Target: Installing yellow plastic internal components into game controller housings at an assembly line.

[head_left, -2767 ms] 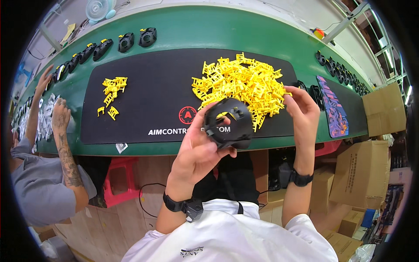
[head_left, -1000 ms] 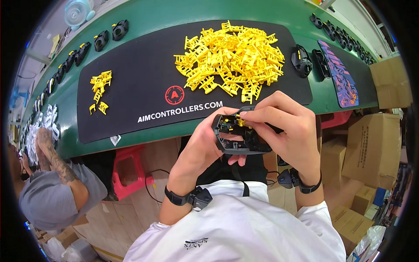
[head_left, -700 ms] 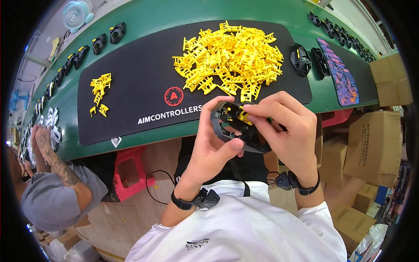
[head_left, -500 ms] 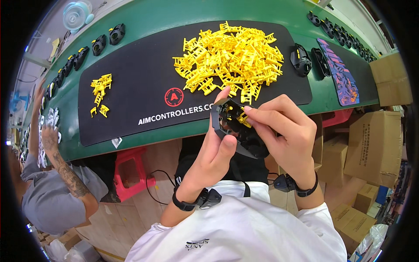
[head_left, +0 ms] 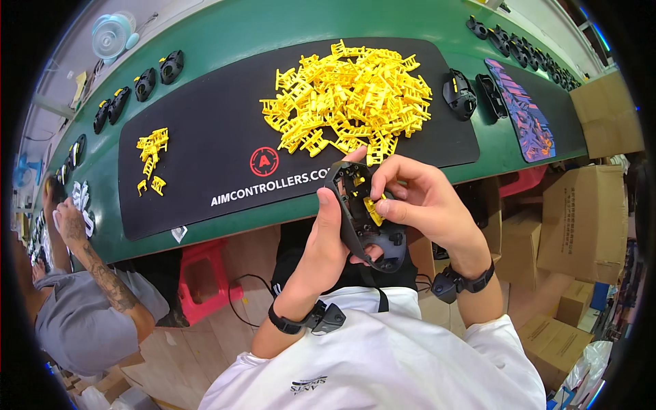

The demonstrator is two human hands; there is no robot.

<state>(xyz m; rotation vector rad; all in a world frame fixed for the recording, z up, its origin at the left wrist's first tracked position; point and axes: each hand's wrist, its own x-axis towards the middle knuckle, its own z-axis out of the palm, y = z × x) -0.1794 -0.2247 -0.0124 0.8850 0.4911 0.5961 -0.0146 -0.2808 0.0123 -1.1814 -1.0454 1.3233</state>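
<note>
A black, hollow plastic shell (head_left: 354,225) is gripped along its left side by my left hand (head_left: 321,239), its open inside facing up. At the shell's right edge, the thumb and curled fingers of my right hand (head_left: 430,208) pinch a small yellow plastic clip (head_left: 373,213). Smaller yellow bits also show inside the shell's upper part. Just beyond my hands, a large heap of yellow plastic clips (head_left: 355,99) covers part of a black mat (head_left: 219,137). Whether the pinched clip is seated in the shell, I cannot tell.
Several yellow clips (head_left: 152,154) lie at the mat's left. Black shells stand along the green table (head_left: 225,41), including one black shell (head_left: 459,94) beside the heap. At left a co-worker's tattooed arm (head_left: 102,273) reaches over white pieces. Cardboard boxes (head_left: 581,225) stack at right.
The shell has turned more upright and tipped in my left hand. My right hand has shifted slightly lower with the yellow clip. The co-worker's raised arm has come down.
</note>
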